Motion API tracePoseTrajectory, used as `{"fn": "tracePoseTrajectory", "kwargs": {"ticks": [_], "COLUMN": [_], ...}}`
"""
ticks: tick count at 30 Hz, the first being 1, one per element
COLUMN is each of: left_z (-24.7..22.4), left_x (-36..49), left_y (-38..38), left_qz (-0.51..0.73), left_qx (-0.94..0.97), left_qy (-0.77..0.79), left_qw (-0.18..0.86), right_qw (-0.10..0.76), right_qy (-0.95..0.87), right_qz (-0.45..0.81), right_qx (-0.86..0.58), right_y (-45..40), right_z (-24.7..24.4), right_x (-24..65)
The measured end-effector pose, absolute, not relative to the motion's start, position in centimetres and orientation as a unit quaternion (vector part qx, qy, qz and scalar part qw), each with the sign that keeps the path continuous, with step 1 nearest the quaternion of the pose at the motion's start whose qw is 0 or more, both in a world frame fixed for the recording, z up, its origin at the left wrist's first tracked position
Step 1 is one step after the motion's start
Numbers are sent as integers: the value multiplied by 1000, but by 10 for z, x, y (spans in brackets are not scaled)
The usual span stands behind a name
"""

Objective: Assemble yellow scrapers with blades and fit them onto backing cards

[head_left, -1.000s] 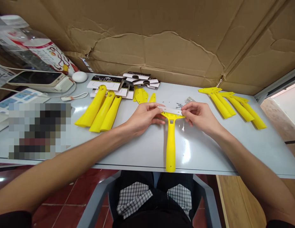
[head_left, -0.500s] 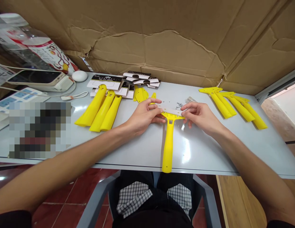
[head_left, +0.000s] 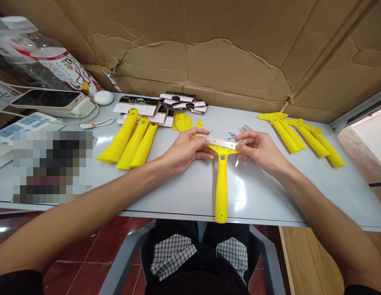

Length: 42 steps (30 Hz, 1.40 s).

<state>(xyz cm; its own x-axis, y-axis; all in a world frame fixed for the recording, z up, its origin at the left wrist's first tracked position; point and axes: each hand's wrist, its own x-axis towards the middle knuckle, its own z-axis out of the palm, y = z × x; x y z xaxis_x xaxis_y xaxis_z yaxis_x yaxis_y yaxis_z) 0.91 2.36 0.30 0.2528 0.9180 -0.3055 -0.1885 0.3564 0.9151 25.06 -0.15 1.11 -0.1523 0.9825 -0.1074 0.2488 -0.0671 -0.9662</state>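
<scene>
The handle [head_left: 221,184] now sits straighter, left hand [head_left: 187,151] and right hand [head_left: 260,151] pinching the strip [head_left: 221,142] at its ends, suggesting alignment.

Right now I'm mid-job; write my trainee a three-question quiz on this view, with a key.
1. What lies across the head of the T-handle, between the left hand and the right hand?
A) a cable
B) a silver strip
C) a bottle

2. True or false: the metal bits lie between the strip and the person's lap.

3. How many yellow handles lie to the left of the left hand?

Key:
1. B
2. False; the metal bits lie beyond the strip, toward the cardboard.
3. Three
</scene>
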Motion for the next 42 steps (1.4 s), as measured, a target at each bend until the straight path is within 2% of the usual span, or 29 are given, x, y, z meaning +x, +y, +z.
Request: {"fn": "tracePoseTrajectory", "kwargs": {"ticks": [20, 29, 42], "left_z": [-2, -5, -5], "left_x": [10, 9, 10], "left_y": [25, 27, 27], "left_qz": [415, 436, 464], "left_qx": [404, 389, 406], "left_qy": [450, 419, 383], "left_qw": [680, 695, 688], "right_qw": [363, 417, 439], "right_qy": [-555, -590, -620], "right_qz": [502, 388, 407], "right_qx": [-554, -572, -508], "right_y": [-3, -2, -3], "right_z": [15, 23, 20], "right_x": [246, 251, 252]}}
